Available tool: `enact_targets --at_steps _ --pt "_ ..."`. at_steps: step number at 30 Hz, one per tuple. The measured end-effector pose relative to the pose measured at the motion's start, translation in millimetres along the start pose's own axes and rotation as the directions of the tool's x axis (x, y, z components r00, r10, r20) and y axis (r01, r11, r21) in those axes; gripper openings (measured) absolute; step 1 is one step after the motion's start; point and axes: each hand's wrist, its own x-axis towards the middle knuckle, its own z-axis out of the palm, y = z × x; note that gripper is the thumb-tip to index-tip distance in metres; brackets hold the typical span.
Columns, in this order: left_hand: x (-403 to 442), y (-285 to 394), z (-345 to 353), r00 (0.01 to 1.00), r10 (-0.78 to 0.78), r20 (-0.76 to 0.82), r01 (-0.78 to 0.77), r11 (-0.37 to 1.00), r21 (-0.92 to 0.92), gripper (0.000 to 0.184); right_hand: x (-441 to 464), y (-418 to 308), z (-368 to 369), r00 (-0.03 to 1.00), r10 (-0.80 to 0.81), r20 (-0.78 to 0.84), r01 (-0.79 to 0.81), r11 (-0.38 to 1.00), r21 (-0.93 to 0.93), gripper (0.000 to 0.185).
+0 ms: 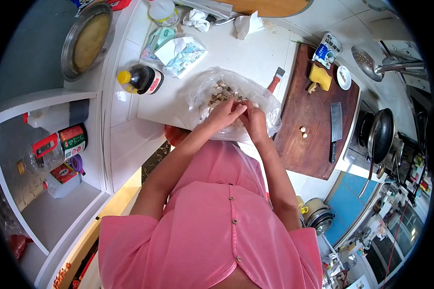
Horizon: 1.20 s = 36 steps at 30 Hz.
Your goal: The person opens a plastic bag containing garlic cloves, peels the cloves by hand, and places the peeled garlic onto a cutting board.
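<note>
A clear plastic bag (202,91) lies spread open on the white counter in front of me, holding many small whitish-brown pieces that look like garlic cloves (220,92). Above it, my left hand (224,115) and my right hand (253,119) meet with their fingertips together. Both are closed in a pinch, and whatever lies between the fingers is hidden. Two small pale pieces, like peeled garlic cloves (303,132), rest on the wooden cutting board (294,154) to the right.
A cleaver (336,127), yellow cloth (320,77), small white dish (344,77) and seasoning packet (327,50) are on the board. A red-handled brush (275,80) lies beside it. Left of the bag stand a dark sauce bottle (142,79) and tissue pack (181,55). A wok (382,135) is far right.
</note>
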Motion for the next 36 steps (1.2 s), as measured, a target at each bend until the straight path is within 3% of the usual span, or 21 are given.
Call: enact_targets --at_steps 3,6,9,12,18,21,24,27,30,33,36 --pt "1 0 3 0.999 -0.034 -0.004 0.034 0.992 0.119 0.041 1 -11 0 0.99 0.125 0.063 -0.123 0.992 -0.043 0.025" --pt "1 -3 4 0.999 -0.031 0.026 0.029 0.997 0.064 0.039 -3 -9 6 0.958 0.269 0.099 -0.282 0.947 0.152 0.023" --pt "-2 0 2 0.97 -0.216 0.109 0.22 0.975 -0.019 0.039 -6 -14 6 0.911 0.377 0.168 -0.407 0.887 0.216 0.021" --pt "-6 -4 6 0.983 -0.181 0.041 0.184 0.979 -0.084 0.038 -10 -12 8 0.921 0.353 0.163 -0.386 0.885 0.262 0.021" --pt "-11 -12 11 0.956 -0.277 0.097 0.294 0.907 -0.303 0.034 -14 -6 12 0.96 0.243 0.138 -0.27 0.934 0.233 0.02" --pt "-15 -18 15 0.977 -0.205 0.057 0.211 0.897 -0.389 0.034 -15 -13 10 0.947 0.275 0.168 -0.321 0.852 0.414 0.022" --pt "-15 -27 19 0.934 -0.316 0.165 0.346 0.693 -0.632 0.035 -10 -22 0 0.945 0.29 0.15 -0.314 0.933 0.174 0.025" --pt "-13 -32 13 0.936 -0.287 0.203 0.349 0.704 -0.618 0.036 -6 -21 -2 0.95 0.243 0.195 -0.26 0.964 0.062 0.028" --pt "-13 -26 12 0.912 -0.338 0.23 0.404 0.659 -0.634 0.035 -5 -17 1 0.959 0.216 0.182 -0.233 0.97 0.076 0.028" --pt "-9 -21 11 0.884 -0.39 0.257 0.467 0.737 -0.488 0.036 -6 -12 6 0.964 0.219 0.153 -0.231 0.971 0.064 0.028" --pt "-10 -14 8 0.96 -0.259 0.111 0.281 0.879 -0.385 0.032 -9 -6 9 0.954 0.268 0.135 -0.29 0.939 0.186 0.026"
